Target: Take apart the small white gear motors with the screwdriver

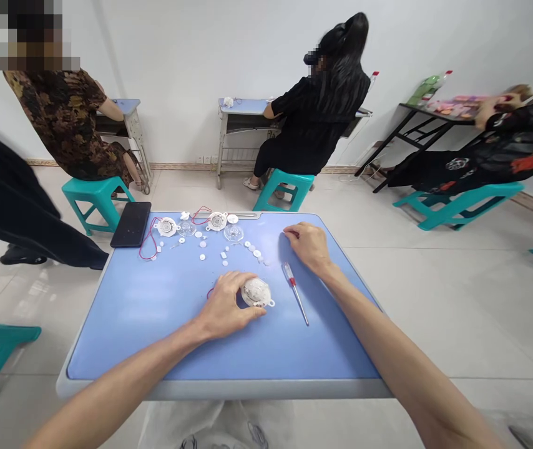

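Note:
My left hand (226, 305) is closed around the side of a round white plastic casing (257, 293), fingers behind it and thumb in front. The casing has a small ring at its right edge and stays low over the blue tabletop. A bit of red cord shows beside my left fingers. Toward the far right of the table, my right hand (308, 245) is curled with fingertips pinched together; whatever they hold, if anything, cannot be made out. Between my hands lies a screwdriver (293, 284) with a clear and red handle, its shaft pointing toward me.
Along the table's (130, 337) far side lie two opened white casings (166, 226) with red cords, clear covers (233, 232) and several small white discs (202, 244). A black phone (130, 224) rests at the far left corner. Several people sit on green stools (289, 184) beyond.

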A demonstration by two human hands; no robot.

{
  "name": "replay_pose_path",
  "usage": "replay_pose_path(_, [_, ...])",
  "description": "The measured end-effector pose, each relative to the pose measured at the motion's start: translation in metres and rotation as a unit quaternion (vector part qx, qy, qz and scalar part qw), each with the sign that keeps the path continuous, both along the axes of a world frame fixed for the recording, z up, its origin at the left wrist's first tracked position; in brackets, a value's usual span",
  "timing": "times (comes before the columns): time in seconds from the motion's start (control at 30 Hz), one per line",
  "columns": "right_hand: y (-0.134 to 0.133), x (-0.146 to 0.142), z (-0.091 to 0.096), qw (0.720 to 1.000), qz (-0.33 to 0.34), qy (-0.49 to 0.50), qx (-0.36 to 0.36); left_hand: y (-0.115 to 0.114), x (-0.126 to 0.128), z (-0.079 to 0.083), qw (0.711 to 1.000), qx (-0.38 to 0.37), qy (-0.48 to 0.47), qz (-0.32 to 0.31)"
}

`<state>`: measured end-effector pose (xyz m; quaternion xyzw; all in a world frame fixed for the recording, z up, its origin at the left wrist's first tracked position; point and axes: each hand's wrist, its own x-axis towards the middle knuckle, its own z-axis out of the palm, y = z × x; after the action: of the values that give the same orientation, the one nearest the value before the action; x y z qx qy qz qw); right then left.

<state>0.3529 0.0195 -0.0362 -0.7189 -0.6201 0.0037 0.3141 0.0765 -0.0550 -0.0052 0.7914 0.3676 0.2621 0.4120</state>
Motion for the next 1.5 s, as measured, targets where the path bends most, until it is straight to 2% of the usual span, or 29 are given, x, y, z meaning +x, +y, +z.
replay_pose_path(0.47, [0.007, 0.012, -0.005, 0.994, -0.023, 0.095, -0.04, 0.0, 0.001, 0.002, 1.0, -0.002, -0.005, -0.002])
replay_pose_path(0.97, [0.005, 0.011, -0.003, 0.989, -0.024, 0.141, -0.025, -0.001, 0.0, 0.001, 1.0, -0.002, -0.002, 0.0])
replay_pose_path(1.17, [0.002, 0.009, 0.005, 0.986, -0.029, 0.166, -0.005, 0.0, 0.0, 0.001, 1.0, -0.008, -0.003, 0.003])
replay_pose_path(1.33, [-0.015, -0.001, 0.022, 0.98, -0.021, 0.194, 0.03, 0.001, 0.001, -0.001, 1.0, -0.004, -0.018, 0.0])
replay_pose_path(1.43, [-0.039, -0.019, 0.032, 0.968, 0.025, 0.249, 0.017, 0.001, 0.0, 0.001, 1.0, 0.001, -0.028, 0.0])
replay_pose_path(1.5, [-0.06, -0.034, 0.038, 0.921, 0.091, 0.376, -0.035, 0.001, 0.0, 0.004, 0.999, 0.007, -0.038, -0.001])
